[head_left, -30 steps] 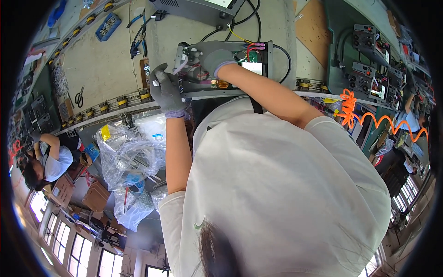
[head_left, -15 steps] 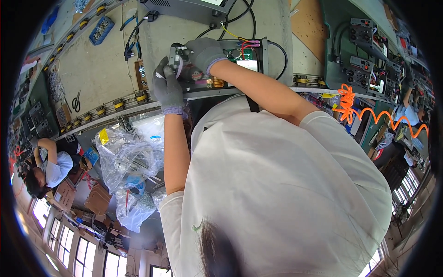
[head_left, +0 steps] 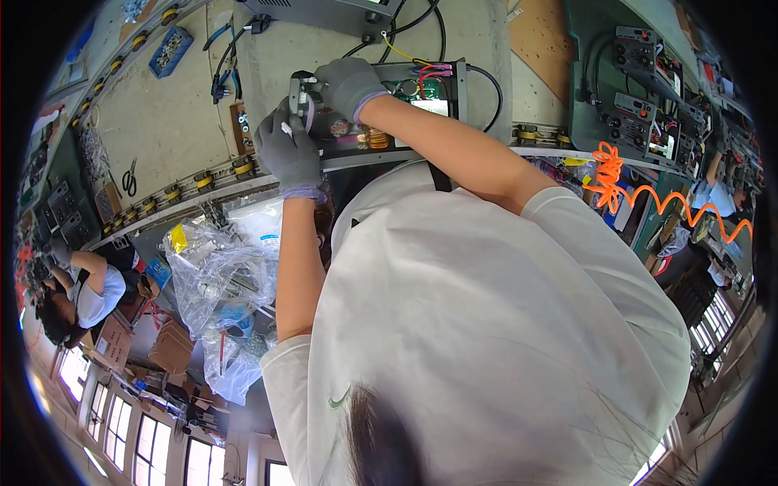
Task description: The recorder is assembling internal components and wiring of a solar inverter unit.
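An open metal chassis [head_left: 463, 93] lies on the bench in front of me, with a green circuit board [head_left: 427, 91] and a copper coil [head_left: 378, 139] inside it. My left hand [head_left: 288, 152], in a grey glove, is curled around the end panel [head_left: 300, 85] at the chassis's left end. My right hand [head_left: 350, 83], gloved too, reaches over the chassis from the right. Its fingers are bent down close behind that panel, and their tips are hidden. A yellow-green wire [head_left: 401, 50] and a black cable [head_left: 498, 95] run from the chassis.
A grey metal unit [head_left: 324, 14] stands beyond the chassis. Cutters [head_left: 235, 81], scissors [head_left: 130, 178] and a blue tray of small parts [head_left: 170, 52] lie leftward. Rollers [head_left: 203, 181] line the bench edge. Plastic bags [head_left: 219, 283] sit beside me; similar units [head_left: 636, 113] stand right.
My left hand has shifted slightly left and curls more around the end panel. My right hand stays behind the panel. At the far left, another person's arm has moved.
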### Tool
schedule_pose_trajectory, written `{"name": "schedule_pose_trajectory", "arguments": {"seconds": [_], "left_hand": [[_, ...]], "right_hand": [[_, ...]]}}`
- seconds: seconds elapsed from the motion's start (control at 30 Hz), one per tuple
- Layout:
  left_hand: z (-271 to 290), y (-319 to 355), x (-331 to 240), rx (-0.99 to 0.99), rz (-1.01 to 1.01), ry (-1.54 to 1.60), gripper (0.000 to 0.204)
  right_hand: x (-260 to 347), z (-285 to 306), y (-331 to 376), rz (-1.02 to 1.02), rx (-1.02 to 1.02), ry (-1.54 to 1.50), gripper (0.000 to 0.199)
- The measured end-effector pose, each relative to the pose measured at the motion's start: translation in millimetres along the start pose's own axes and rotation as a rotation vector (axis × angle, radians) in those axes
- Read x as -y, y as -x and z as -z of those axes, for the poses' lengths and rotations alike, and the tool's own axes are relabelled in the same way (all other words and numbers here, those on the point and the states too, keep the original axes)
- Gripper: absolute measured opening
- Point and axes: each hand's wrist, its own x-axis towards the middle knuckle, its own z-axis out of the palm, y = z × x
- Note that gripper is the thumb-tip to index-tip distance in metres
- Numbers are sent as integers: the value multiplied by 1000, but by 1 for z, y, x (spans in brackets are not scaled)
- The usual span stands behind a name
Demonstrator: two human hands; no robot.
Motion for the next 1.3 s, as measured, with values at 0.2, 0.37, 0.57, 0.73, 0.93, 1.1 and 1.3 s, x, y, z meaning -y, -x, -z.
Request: {"name": "schedule_pose_trajectory", "arguments": {"seconds": [0.2,0.37,0.57,0.73,0.93,1.1,1.3], "left_hand": [[2,0,11,9,-136,-170,39],[3,-3,13,4,-164,-173,38],[2,-6,14,-90,122,578,49],[38,-11,-17,-165,254,790,57],[39,-14,-12,-87,254,773,57],[32,-10,1,-146,259,784,56],[12,-12,-3,-322,736,978,49]], "right_hand": [[1,1,-6,34,83,-6,20],[0,1,-6,38,61,-34,21],[6,30,11,-24,84,21,24],[15,85,35,-182,294,221,32],[8,66,43,-116,472,-686,28],[13,47,40,-145,418,-684,25],[15,20,32,104,228,-59,25]]}}
